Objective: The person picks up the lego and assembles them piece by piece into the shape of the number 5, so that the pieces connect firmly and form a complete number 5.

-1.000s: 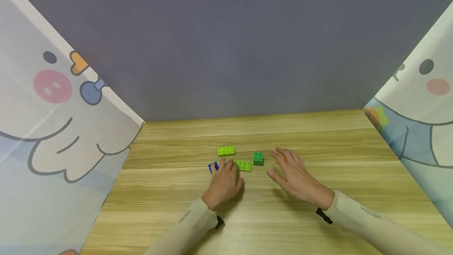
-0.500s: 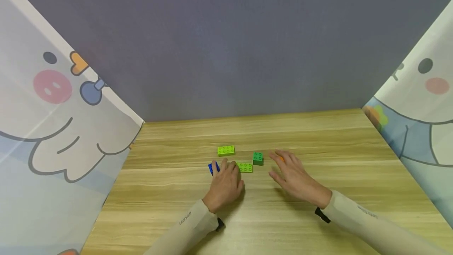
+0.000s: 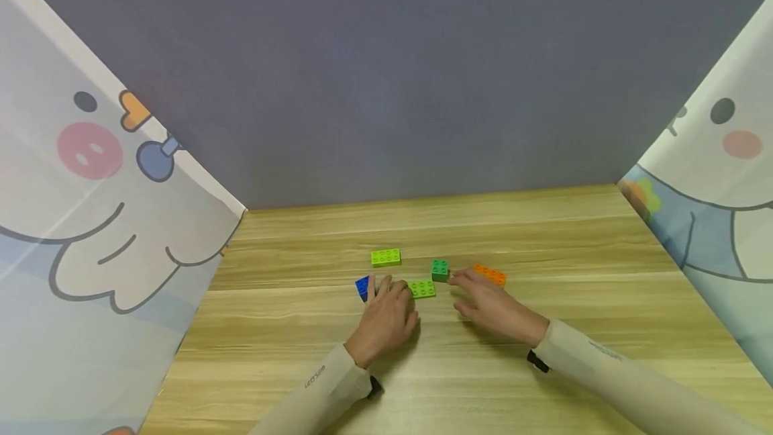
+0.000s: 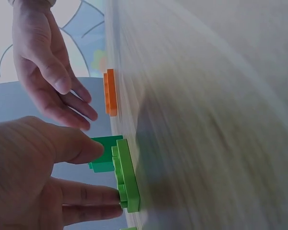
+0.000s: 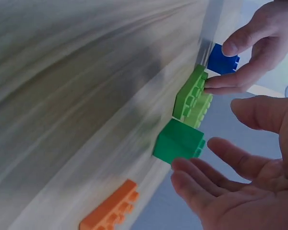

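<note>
My left hand (image 3: 385, 319) rests its fingertips on the left end of a flat lime-green building brick (image 3: 425, 288), with the thumb apart from it. By its index finger lies a blue building brick (image 3: 362, 285), partly covered. My right hand (image 3: 500, 309) hovers low, fingers loosely spread, close to a taller dark green building brick (image 3: 439, 270). In the right wrist view the fingertips (image 5: 182, 175) overlap that dark green brick (image 5: 177, 141); contact is hard to tell. Nothing sits between the right thumb and fingers.
An orange building brick (image 3: 490, 275) lies just beyond the right hand. Another lime-green brick (image 3: 386, 258) lies farther back. The wooden table (image 3: 302, 368) meets a grey back panel (image 3: 423, 86), with printed cartoon panels on both sides.
My right hand has moved left from over the orange brick toward the dark green one, uncovering the orange brick. The nearer lime-green brick has slid slightly right under my left fingers.
</note>
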The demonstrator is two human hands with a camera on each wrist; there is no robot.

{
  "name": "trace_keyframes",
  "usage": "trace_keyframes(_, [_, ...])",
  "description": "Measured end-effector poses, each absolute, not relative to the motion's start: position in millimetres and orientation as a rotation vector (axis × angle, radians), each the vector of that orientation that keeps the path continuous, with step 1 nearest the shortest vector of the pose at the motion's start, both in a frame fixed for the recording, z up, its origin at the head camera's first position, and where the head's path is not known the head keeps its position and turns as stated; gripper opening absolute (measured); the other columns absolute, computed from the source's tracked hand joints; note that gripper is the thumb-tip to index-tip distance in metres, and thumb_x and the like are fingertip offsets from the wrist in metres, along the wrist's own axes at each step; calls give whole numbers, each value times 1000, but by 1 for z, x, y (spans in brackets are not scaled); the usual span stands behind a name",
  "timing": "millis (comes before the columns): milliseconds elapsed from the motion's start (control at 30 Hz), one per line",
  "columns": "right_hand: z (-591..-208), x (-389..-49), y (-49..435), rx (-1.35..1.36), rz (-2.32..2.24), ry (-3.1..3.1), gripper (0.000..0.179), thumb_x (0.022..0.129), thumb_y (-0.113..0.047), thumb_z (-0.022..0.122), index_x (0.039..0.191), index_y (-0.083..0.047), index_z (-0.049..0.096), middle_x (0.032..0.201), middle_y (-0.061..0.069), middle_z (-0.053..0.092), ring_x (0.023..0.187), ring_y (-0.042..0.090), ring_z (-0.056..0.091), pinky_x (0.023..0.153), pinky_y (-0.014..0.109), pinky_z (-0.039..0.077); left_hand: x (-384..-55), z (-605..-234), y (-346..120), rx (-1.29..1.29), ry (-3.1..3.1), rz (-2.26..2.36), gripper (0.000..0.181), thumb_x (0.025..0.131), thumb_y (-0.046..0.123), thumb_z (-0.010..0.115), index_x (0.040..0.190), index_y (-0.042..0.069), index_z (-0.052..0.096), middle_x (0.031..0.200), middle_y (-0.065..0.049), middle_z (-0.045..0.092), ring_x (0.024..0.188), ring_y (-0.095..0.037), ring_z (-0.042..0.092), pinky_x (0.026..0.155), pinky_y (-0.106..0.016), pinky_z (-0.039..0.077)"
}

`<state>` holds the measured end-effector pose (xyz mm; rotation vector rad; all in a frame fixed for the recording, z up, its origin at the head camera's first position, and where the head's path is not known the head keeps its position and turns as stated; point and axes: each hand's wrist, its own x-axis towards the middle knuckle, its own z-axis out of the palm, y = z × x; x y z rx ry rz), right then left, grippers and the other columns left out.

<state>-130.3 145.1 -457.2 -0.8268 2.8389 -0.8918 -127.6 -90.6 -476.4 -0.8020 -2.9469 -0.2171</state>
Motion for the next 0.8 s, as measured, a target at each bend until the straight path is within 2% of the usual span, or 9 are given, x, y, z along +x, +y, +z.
trace_keyframes(200, [-461,-131,138,-840,-868,2796,43,86,-11,70,125,2,56,127,17,50,113,31,52,91,45,46,-124,-478,-93,-828,-2940,-225,29,89,32,63,107,10,64,122,-4,56,126,-38,39,104,-65,15])
trace_keyframes(533, [-468,-130,135,-861,-819,2779,46,83,-13,73,124,1,57,122,13,54,113,29,52,94,44,44,-114,-476,-96,-842,-2947,-186,34,89,34,62,114,11,64,127,-5,55,125,-37,41,103,-65,16])
trace_keyframes(800, [-470,-129,133,-831,-801,2764,56,80,-17,76,128,0,54,120,12,55,111,28,52,93,45,44,-106,-477,-96,-869,-2887,-205,27,88,34,63,104,12,67,117,-2,60,118,-33,46,102,-64,20])
